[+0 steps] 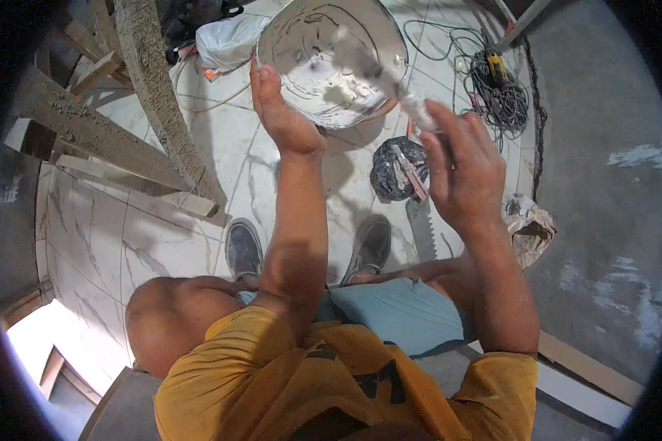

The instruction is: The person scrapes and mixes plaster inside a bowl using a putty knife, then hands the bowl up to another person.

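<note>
My left hand [287, 121] holds the lower left rim of a round basin [289, 41], tilted so its inside faces me. White paste, like putty or plaster, coats the inside and lies thickest at the bottom. In my right hand [466, 171] is a spreading tool [418, 111] with a whitened handle. Its head is over the basin's mouth and blurred, so I cannot tell its exact kind or whether it touches the paste. Below the tool, near my right fingers, a dark plastic bundle [386, 171] lies on the floor with a slim paste-smeared tool [410, 172] on it.
A toothed saw blade [421, 231] lies beside my right shoe [370, 245]. Rough wooden trestle legs [154, 99] stand on the left. Coiled cable [499, 105] and a crumpled paper bag [529, 234] lie along the right wall [596, 209]. A white plastic bag [229, 43] sits behind the basin.
</note>
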A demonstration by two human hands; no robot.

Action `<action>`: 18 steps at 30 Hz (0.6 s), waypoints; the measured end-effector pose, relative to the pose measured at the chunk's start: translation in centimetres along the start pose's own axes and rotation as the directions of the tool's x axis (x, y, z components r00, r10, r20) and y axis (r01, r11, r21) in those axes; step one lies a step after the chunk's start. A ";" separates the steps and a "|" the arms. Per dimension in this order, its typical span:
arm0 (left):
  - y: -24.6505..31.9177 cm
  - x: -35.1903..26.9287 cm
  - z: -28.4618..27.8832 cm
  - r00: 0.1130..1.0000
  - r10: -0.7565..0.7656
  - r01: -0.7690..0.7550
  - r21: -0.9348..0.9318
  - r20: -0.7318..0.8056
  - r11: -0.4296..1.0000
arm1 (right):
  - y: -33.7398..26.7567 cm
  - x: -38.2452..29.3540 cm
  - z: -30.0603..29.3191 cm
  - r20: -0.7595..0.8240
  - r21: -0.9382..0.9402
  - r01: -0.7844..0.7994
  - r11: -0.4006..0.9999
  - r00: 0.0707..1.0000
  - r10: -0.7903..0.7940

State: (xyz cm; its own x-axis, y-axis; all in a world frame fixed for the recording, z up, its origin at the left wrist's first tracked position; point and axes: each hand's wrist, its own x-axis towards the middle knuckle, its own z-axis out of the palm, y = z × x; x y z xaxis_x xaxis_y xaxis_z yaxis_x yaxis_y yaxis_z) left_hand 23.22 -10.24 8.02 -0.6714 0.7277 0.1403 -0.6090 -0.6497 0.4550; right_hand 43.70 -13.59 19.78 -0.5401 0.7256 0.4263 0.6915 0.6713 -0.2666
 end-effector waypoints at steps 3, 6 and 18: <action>0.1 0.5 0.1 0.999 0.046 -0.046 0.080 -0.006 0.996 | -0.1 0.8 -0.5 -0.095 0.009 0.083 0.997 0.992 -0.082; -0.3 0.6 -0.3 0.998 0.062 -0.064 0.098 0.020 0.993 | -0.7 0.5 -0.4 -0.075 0.061 0.059 0.996 0.996 -0.055; 1.0 -0.3 1.0 0.995 0.098 -0.098 0.195 0.009 0.976 | -2.9 -0.4 0.5 0.038 0.051 -0.027 0.998 0.999 0.026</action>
State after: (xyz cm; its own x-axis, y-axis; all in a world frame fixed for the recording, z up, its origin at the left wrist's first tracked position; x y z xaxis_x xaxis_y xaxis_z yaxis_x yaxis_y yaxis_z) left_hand 23.22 -10.90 9.35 -0.7245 0.6620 0.1919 -0.4463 -0.6627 0.6014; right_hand 41.66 -15.76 20.01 -0.5399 0.7477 0.3866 0.6806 0.6580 -0.3221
